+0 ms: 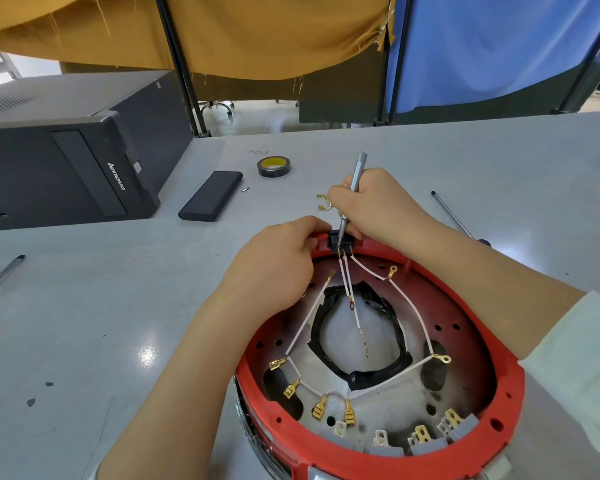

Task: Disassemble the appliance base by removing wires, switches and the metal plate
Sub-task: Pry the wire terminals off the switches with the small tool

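The red appliance base (378,358) sits upturned on the grey worktop (118,306), rigid plastic, probably light enough to need steadying. At its far rim the left hand (274,268) curls fingers about the black switch (340,241), while the right hand (378,206) grips a slim screwdriver (352,188) prying there. White wires (409,306) look limp; best pulled by their brass terminals.

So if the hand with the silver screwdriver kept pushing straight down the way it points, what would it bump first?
Probably the black switch on the red base's rim: the screwdriver in the right hand already has its tip there.
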A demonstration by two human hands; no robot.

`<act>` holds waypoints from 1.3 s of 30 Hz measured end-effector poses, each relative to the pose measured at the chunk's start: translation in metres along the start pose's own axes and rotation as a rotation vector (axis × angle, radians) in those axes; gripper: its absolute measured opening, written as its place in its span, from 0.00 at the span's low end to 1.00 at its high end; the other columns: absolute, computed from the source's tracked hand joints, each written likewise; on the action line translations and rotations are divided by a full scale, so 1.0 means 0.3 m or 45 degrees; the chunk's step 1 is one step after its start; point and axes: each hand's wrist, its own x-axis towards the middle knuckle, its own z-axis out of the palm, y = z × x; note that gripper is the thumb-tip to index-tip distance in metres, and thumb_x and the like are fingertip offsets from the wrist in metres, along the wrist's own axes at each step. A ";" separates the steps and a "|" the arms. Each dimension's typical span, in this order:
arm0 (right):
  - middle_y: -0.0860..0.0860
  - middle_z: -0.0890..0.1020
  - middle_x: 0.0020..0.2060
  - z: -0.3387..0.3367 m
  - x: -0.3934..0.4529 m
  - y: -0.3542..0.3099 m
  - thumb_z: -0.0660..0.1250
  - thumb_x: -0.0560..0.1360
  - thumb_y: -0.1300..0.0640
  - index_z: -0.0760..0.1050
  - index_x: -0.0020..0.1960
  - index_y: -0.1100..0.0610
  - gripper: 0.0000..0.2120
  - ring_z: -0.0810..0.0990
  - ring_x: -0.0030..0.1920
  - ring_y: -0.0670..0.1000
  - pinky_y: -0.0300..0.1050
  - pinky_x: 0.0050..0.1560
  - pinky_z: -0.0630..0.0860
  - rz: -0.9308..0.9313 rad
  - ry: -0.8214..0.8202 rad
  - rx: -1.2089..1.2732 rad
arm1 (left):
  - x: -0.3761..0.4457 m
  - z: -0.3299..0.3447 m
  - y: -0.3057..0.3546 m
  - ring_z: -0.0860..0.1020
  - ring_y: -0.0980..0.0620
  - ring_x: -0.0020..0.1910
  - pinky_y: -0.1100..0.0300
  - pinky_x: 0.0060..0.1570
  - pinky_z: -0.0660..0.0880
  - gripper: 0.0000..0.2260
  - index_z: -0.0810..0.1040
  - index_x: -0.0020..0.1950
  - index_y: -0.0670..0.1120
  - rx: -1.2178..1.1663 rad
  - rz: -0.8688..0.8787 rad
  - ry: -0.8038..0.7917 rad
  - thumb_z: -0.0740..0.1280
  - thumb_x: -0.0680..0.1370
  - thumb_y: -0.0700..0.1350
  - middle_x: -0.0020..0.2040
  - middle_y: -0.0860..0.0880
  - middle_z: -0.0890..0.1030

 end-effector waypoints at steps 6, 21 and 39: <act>0.49 0.67 0.14 -0.002 0.022 -0.004 0.60 0.73 0.58 0.67 0.31 0.60 0.13 0.66 0.18 0.49 0.40 0.27 0.64 0.073 -0.073 -0.037 | -0.001 -0.001 -0.001 0.75 0.53 0.49 0.57 0.50 0.71 0.16 0.73 0.62 0.58 -0.004 -0.011 -0.009 0.55 0.81 0.42 0.55 0.53 0.79; 0.49 0.75 0.17 -0.042 -0.035 0.022 0.68 0.74 0.55 0.68 0.33 0.56 0.14 0.71 0.19 0.42 0.31 0.23 0.67 -0.067 -0.001 0.181 | -0.002 -0.002 0.003 0.77 0.55 0.45 0.56 0.50 0.72 0.15 0.73 0.60 0.60 0.005 -0.022 -0.018 0.55 0.81 0.43 0.51 0.54 0.80; 0.54 0.75 0.19 -0.023 -0.066 0.043 0.66 0.70 0.62 0.64 0.29 0.57 0.14 0.65 0.16 0.43 0.31 0.20 0.63 -0.089 0.150 0.147 | -0.004 0.001 0.004 0.75 0.54 0.47 0.55 0.51 0.72 0.16 0.73 0.62 0.59 -0.001 -0.044 -0.014 0.54 0.81 0.43 0.52 0.53 0.80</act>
